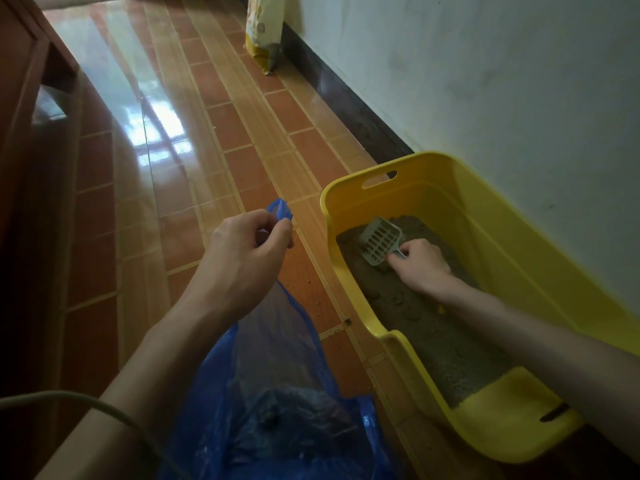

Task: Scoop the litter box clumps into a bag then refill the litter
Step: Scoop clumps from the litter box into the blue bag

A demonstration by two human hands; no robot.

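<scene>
A yellow litter box [349, 199] sits on the floor against the white wall, filled with grey-brown litter [415, 327]. My right hand [420, 265] is inside it, gripping the handle of a grey slotted scoop [381, 242] whose head rests on the litter at the far end. My left hand [247, 249] pinches a handle of a blue plastic bag [277, 393] and holds it up to the left of the box. Dark clumps show through the bag's bottom.
A yellow and white litter sack [263, 29] stands against the wall far ahead. Glossy orange floor tiles [194, 140] stretch forward. Dark wooden furniture [24, 98] lines the left. A grey cable [69, 398] crosses my left forearm. A few crumbs lie on the floor beside the box.
</scene>
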